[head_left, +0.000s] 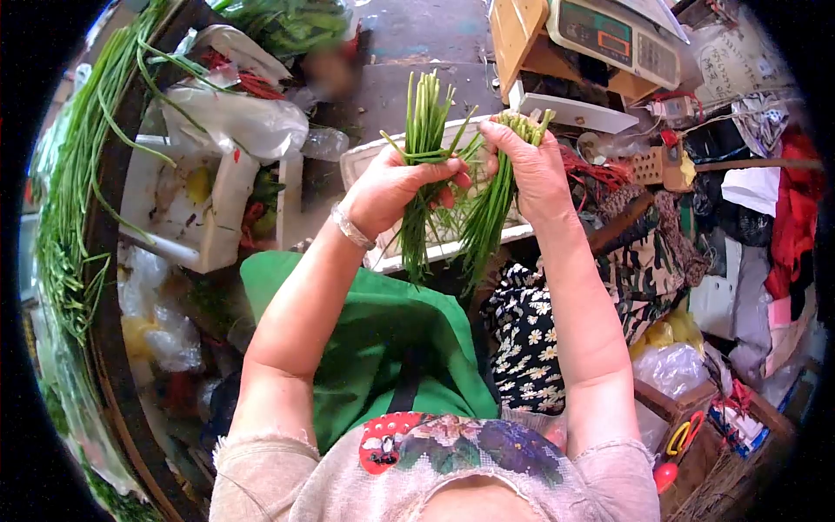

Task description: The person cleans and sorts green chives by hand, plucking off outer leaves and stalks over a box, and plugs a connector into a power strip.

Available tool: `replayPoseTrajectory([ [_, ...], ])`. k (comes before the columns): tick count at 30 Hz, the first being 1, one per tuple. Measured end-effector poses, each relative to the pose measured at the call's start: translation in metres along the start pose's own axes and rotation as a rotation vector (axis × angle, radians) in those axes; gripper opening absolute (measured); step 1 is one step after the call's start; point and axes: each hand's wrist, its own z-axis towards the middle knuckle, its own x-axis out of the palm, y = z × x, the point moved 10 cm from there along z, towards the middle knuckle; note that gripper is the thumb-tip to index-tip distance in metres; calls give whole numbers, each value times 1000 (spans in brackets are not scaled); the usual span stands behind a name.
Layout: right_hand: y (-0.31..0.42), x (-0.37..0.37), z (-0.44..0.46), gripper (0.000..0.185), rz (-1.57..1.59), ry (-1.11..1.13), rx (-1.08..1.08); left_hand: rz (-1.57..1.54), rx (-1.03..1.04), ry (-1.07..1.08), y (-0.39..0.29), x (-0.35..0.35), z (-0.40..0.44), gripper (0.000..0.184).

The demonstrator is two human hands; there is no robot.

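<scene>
Two bunches of long green stalks are held up over a white crate point(355, 165). Around the left bunch point(424, 117), near its middle, my left hand point(391, 187) is closed, with a stalk lying across the bunch under my thumb. My right hand point(532, 165) grips the right bunch point(494, 213) close to its pale cut ends, thumb on top. The lower parts of both bunches hang down over the crate, side by side. A woven bracelet point(351, 228) is on my left wrist.
More long stalks point(74, 191) lie along the far left shelf. A white foam box point(217, 209) with a plastic bag stands left of the crate. A scale point(609, 43) is at the upper right, red ties point(600, 170) below it. Scissors point(684, 433) lie lower right.
</scene>
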Motion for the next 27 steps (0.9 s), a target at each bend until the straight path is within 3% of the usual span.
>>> replayPoseTrajectory([
  [10,10,5,0,8,-65,24,-78,5,-51,18,2,3,-3,18],
  [12,24,-20,-1,8,70,-156,-111,-1,-59,-3,1,-2,-2,17],
  [18,49,-81,7,11,414,-286,-242,-30,38,-218,-15,-58,0,12],
  [22,55,-87,2,11,381,-320,-257,-80,19,-480,-12,-95,-10,18],
  [27,52,-78,3,12,411,-303,-230,62,47,-471,-16,-95,-12,18],
])
